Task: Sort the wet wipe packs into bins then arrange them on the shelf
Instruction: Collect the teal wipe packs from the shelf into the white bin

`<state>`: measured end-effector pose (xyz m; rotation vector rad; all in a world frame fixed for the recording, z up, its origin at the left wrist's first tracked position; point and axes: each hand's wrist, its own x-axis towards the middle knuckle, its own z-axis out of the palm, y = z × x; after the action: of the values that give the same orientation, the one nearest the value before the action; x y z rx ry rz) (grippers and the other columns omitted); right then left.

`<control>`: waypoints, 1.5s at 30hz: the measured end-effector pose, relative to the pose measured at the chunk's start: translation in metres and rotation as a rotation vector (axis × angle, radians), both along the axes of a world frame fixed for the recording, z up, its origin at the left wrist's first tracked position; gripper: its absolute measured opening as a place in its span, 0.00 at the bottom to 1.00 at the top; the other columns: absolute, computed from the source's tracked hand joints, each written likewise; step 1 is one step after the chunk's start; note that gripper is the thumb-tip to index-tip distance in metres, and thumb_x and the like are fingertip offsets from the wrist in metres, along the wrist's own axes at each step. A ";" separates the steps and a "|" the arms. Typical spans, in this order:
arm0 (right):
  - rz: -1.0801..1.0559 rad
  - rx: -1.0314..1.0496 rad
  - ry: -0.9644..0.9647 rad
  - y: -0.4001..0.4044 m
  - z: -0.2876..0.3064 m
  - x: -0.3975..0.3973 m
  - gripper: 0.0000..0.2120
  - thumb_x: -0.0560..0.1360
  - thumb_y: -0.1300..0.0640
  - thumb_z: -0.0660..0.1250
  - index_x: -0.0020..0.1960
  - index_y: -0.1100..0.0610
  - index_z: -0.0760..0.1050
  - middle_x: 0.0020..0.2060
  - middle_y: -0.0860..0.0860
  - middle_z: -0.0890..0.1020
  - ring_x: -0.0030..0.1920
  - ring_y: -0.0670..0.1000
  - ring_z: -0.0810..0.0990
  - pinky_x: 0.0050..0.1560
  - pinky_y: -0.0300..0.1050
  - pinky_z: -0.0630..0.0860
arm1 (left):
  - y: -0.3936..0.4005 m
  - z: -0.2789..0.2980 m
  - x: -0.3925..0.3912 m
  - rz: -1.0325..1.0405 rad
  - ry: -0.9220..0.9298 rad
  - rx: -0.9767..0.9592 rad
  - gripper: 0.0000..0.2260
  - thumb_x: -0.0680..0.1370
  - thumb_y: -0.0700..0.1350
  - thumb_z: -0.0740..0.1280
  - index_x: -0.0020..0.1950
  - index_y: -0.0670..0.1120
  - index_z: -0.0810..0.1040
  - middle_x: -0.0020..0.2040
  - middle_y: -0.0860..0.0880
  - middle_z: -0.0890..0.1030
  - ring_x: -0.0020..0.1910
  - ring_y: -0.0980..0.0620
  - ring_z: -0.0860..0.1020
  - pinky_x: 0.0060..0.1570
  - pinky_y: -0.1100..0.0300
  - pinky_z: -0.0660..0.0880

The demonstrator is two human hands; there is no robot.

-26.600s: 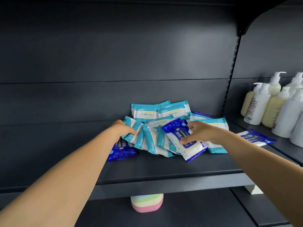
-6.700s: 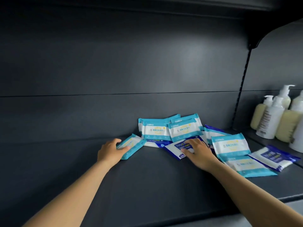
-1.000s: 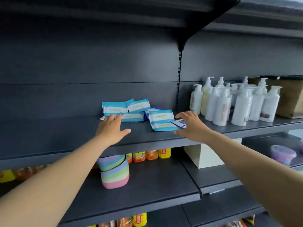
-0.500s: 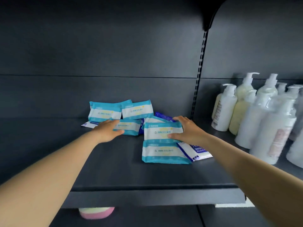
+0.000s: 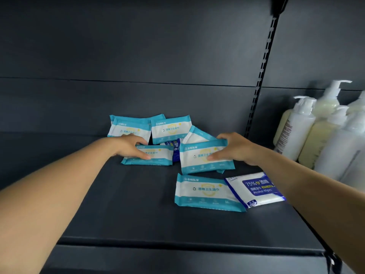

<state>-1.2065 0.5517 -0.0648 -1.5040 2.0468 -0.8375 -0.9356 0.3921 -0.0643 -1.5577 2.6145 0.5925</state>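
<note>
Several teal-and-white wet wipe packs and a few dark blue ones lie on a dark shelf [image 5: 138, 204]. My left hand [image 5: 130, 146] grips a teal pack [image 5: 156, 158] lying flat at the pile's left. My right hand [image 5: 233, 149] holds another teal pack [image 5: 203, 159], tilted up off the shelf. Nearer to me lie a teal pack [image 5: 203, 192] and a blue alcohol wipe pack [image 5: 256, 189], side by side. Two teal packs [image 5: 128, 129] [image 5: 170, 128] lean against the back panel. A blue pack [image 5: 174, 147] is partly hidden between the others.
White and cream pump bottles [image 5: 308, 131] stand crowded on the neighbouring shelf section to the right, close to my right forearm. A slotted upright [image 5: 260, 86] divides the two sections. No bins are in view.
The camera has come closer to the shelf. My left hand has closed on the left teal pack, and my right hand has lifted and tilted its teal pack.
</note>
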 end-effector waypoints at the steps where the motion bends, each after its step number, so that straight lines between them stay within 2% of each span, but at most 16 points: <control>1: 0.001 -0.008 -0.024 0.000 0.002 0.000 0.27 0.60 0.53 0.81 0.55 0.54 0.76 0.48 0.50 0.83 0.46 0.48 0.83 0.52 0.48 0.80 | 0.002 0.004 0.001 0.014 -0.025 0.025 0.34 0.72 0.59 0.70 0.74 0.51 0.63 0.73 0.49 0.63 0.70 0.49 0.64 0.69 0.55 0.62; 4: -0.022 -0.062 -0.081 0.003 0.008 0.005 0.24 0.62 0.58 0.81 0.53 0.53 0.75 0.47 0.50 0.83 0.45 0.48 0.83 0.46 0.45 0.81 | 0.010 0.010 0.005 0.061 -0.041 0.060 0.32 0.71 0.59 0.71 0.70 0.45 0.68 0.68 0.48 0.69 0.62 0.50 0.69 0.62 0.59 0.66; 7: -0.091 -0.160 -0.137 0.005 0.011 0.012 0.26 0.62 0.61 0.80 0.56 0.52 0.73 0.48 0.49 0.80 0.45 0.48 0.82 0.41 0.42 0.80 | 0.018 0.011 0.012 0.071 0.027 0.091 0.23 0.70 0.55 0.73 0.59 0.46 0.74 0.58 0.49 0.76 0.53 0.52 0.73 0.52 0.62 0.69; 11: -0.183 -0.283 -0.128 0.011 0.017 0.027 0.30 0.61 0.61 0.80 0.58 0.52 0.70 0.51 0.49 0.77 0.50 0.49 0.80 0.47 0.48 0.80 | 0.031 0.016 0.027 0.067 0.156 0.049 0.18 0.69 0.49 0.76 0.54 0.47 0.74 0.53 0.51 0.76 0.52 0.51 0.75 0.49 0.60 0.72; 14: -0.201 -0.382 -0.226 0.018 0.027 0.049 0.28 0.63 0.62 0.79 0.58 0.54 0.69 0.53 0.49 0.77 0.49 0.49 0.81 0.41 0.41 0.79 | 0.042 0.021 0.044 0.068 0.277 0.004 0.18 0.69 0.44 0.77 0.54 0.46 0.75 0.52 0.51 0.76 0.51 0.51 0.75 0.48 0.60 0.72; 18: -0.120 -0.396 -0.367 0.032 0.038 0.098 0.21 0.66 0.64 0.77 0.55 0.60 0.74 0.48 0.52 0.83 0.45 0.49 0.84 0.43 0.45 0.81 | 0.058 0.032 0.091 0.082 0.441 0.023 0.14 0.69 0.40 0.76 0.52 0.45 0.78 0.48 0.51 0.80 0.47 0.52 0.78 0.38 0.66 0.72; 21: -0.060 -0.431 -0.460 0.044 0.043 0.150 0.17 0.67 0.66 0.75 0.54 0.61 0.76 0.48 0.55 0.84 0.46 0.53 0.84 0.47 0.48 0.81 | 0.071 0.043 0.148 0.083 0.494 0.018 0.12 0.69 0.40 0.76 0.51 0.45 0.79 0.48 0.50 0.82 0.45 0.52 0.80 0.41 0.64 0.74; 24: -0.007 -0.436 -0.495 0.055 0.044 0.218 0.17 0.67 0.66 0.75 0.54 0.63 0.76 0.49 0.57 0.84 0.47 0.55 0.84 0.44 0.47 0.81 | 0.087 0.051 0.223 0.087 0.501 0.041 0.11 0.69 0.42 0.76 0.50 0.47 0.80 0.47 0.51 0.83 0.46 0.54 0.81 0.45 0.61 0.76; 28: 0.025 -0.391 -0.555 0.069 0.030 0.325 0.19 0.67 0.66 0.74 0.57 0.65 0.76 0.50 0.56 0.84 0.50 0.55 0.83 0.53 0.51 0.80 | 0.111 0.053 0.332 0.065 0.422 0.082 0.13 0.68 0.45 0.77 0.52 0.48 0.81 0.48 0.52 0.84 0.49 0.53 0.82 0.54 0.53 0.77; 31: 0.049 -0.359 -0.592 0.079 0.009 0.408 0.14 0.68 0.65 0.74 0.52 0.61 0.78 0.46 0.53 0.85 0.45 0.50 0.84 0.47 0.46 0.82 | 0.125 0.045 0.413 0.067 0.355 0.121 0.14 0.69 0.46 0.76 0.53 0.48 0.81 0.48 0.51 0.84 0.49 0.52 0.82 0.54 0.51 0.78; 35: 0.029 -0.301 -0.688 0.088 -0.028 0.511 0.11 0.68 0.66 0.74 0.49 0.60 0.77 0.43 0.53 0.85 0.40 0.50 0.84 0.36 0.41 0.80 | 0.142 0.014 0.519 0.134 0.398 0.202 0.13 0.69 0.43 0.76 0.53 0.46 0.81 0.47 0.49 0.85 0.48 0.49 0.83 0.54 0.51 0.78; 38: -0.023 -0.245 -0.754 0.086 -0.069 0.576 0.14 0.67 0.66 0.75 0.51 0.61 0.77 0.46 0.56 0.84 0.45 0.54 0.84 0.44 0.46 0.81 | 0.154 -0.029 0.585 0.241 0.506 0.242 0.11 0.69 0.40 0.75 0.50 0.45 0.81 0.48 0.48 0.84 0.46 0.50 0.82 0.50 0.55 0.78; 41: -0.108 -0.160 -0.752 0.082 -0.118 0.630 0.15 0.65 0.64 0.77 0.49 0.59 0.77 0.46 0.56 0.84 0.45 0.54 0.84 0.46 0.49 0.81 | 0.163 -0.092 0.639 0.418 0.573 0.237 0.10 0.67 0.41 0.77 0.45 0.46 0.81 0.49 0.46 0.84 0.48 0.47 0.81 0.52 0.52 0.77; 45: -0.160 -0.030 -0.745 0.075 -0.179 0.680 0.13 0.65 0.64 0.77 0.48 0.61 0.79 0.44 0.56 0.84 0.41 0.54 0.83 0.44 0.50 0.81 | 0.171 -0.169 0.684 0.550 0.565 0.302 0.14 0.67 0.44 0.78 0.50 0.44 0.80 0.50 0.48 0.82 0.49 0.49 0.80 0.44 0.59 0.73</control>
<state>-0.5264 0.6263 -0.2441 -0.8451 1.5922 -1.2608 -0.2512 0.5630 -0.2333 -2.2527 2.1990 1.5834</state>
